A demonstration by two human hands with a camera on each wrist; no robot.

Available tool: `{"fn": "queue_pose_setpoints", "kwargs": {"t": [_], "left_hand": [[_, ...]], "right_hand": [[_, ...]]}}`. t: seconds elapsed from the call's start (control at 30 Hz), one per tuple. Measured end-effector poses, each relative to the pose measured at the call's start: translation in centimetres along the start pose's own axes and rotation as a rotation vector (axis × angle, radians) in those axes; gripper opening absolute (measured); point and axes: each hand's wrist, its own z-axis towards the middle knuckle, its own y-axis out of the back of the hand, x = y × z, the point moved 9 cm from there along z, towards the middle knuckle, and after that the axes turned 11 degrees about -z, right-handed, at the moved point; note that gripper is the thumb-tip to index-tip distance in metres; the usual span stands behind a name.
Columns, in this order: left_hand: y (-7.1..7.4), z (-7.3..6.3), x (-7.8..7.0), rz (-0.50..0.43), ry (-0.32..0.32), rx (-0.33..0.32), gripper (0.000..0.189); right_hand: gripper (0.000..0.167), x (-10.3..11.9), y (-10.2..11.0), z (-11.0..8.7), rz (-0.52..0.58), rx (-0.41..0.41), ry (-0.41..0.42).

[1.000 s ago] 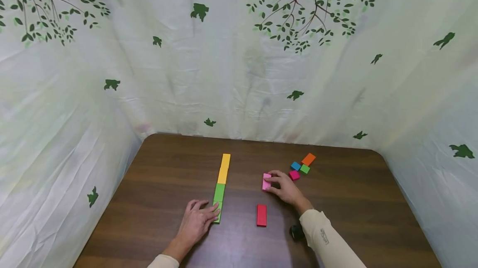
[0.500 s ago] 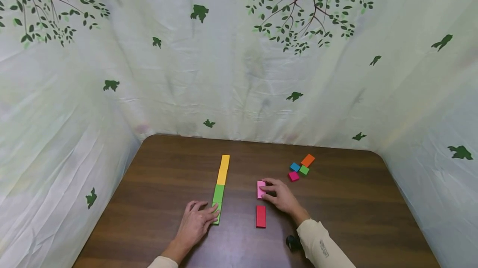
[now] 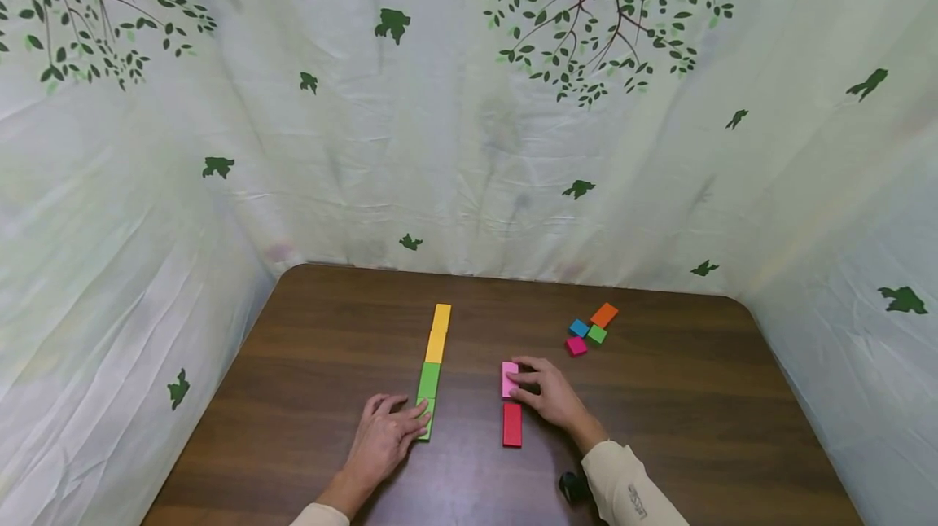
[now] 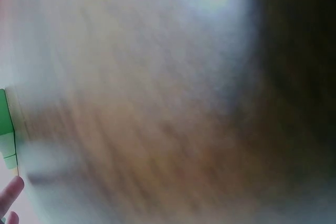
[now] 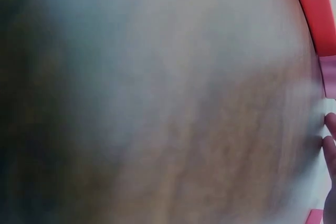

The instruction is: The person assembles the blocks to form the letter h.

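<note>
1. We see a brown wood-grained table (image 3: 293, 347), its far corners rounded.
2. Left of centre, two yellow blocks (image 3: 436, 346) and two green blocks (image 3: 428, 379) form one row.
3. Rightward, we find a pink block (image 3: 506, 379) just beyond a red block (image 3: 512, 426).
4. Farther right: an orange block (image 3: 604, 315), blue block (image 3: 579, 328), small green block (image 3: 597, 335) and magenta block (image 3: 576, 346), clustered.

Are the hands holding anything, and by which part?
The right hand holds the pink block along its right side, though exact finger contact is unclear. The left hand seems to grip nothing; its fingers rest on the nearest green block.
</note>
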Motion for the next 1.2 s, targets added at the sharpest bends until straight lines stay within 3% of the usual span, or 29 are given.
{"fn": "queue_pose_setpoints", "kwargs": {"t": [0.57, 0.8, 1.2], "left_hand": [[0.1, 0.1, 0.0, 0.001, 0.012, 0.001, 0.025], [0.1, -0.1, -0.2, 0.002, -0.003, -0.012, 0.026], [0.0, 0.0, -0.1, 0.01, -0.019, -0.005, 0.026]], "right_hand": [[0.034, 0.5, 0.2, -0.7, -0.056, -0.035, 0.03], [0.035, 0.1, -0.1, -1.0, -0.068, -0.025, -0.004], [0.036, 0.3, 0.0, -1.2, -0.08, -0.045, 0.02]]}}
